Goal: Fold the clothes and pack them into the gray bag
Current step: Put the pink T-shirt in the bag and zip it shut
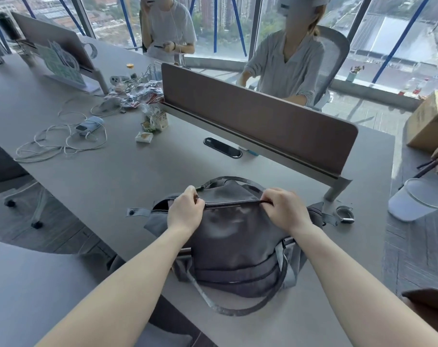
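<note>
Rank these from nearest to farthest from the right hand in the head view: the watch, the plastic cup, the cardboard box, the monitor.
From the right hand, which pinches the gray bag's zipper:
1. Watch, just to its right on the table.
2. Plastic cup, farther right, on the neighbouring desk.
3. Cardboard box, at the right edge, beyond the cup.
4. Monitor, far left at the back.

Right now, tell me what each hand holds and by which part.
Both grip the gray bag along its top zipper line: the left hand pinches the zipper's left end, the right hand pinches its right end. No clothes are in view.
</note>
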The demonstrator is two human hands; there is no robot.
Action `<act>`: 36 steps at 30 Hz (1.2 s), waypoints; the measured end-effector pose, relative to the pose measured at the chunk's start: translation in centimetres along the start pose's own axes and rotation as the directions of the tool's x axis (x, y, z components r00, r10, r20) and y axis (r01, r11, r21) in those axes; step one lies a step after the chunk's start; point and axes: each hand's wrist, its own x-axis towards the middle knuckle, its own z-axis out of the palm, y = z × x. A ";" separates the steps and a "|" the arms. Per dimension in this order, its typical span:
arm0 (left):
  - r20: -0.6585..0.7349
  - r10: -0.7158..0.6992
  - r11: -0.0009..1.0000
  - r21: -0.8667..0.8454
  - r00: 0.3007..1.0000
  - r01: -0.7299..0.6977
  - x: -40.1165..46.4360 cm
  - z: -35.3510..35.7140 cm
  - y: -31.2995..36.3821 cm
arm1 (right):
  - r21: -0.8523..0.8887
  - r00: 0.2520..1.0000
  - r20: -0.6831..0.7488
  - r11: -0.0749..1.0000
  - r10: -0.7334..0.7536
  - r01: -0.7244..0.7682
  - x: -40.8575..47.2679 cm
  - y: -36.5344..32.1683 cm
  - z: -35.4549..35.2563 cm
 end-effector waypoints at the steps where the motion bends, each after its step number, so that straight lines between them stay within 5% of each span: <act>1: 0.003 0.004 1.000 -0.017 1.000 -0.004 0.0 0.0 0.0 | -0.004 1.000 0.011 1.000 -0.003 0.003 0.1 -0.7 0.2; 7: 0.018 0.076 0.994 -0.079 0.997 -0.075 -0.1 -0.3 -0.2 | -0.082 0.969 0.130 0.971 -0.212 0.224 1.1 -7.9 2.6; 14: 0.027 0.010 0.984 -0.178 1.000 -0.005 0.1 -0.6 -2.1 | -0.209 0.960 0.202 0.949 -0.195 0.237 2.2 -9.4 4.8; 27: -0.169 -0.273 0.954 0.081 0.947 0.289 3.2 -4.3 -10.3 | -0.175 0.979 0.120 0.967 -0.166 0.186 1.4 -8.6 4.3; 36: 0.016 -0.417 0.893 0.195 0.909 0.406 3.2 -4.5 -14.2 | -0.191 0.987 0.101 0.971 -0.127 0.145 0.4 -9.5 4.6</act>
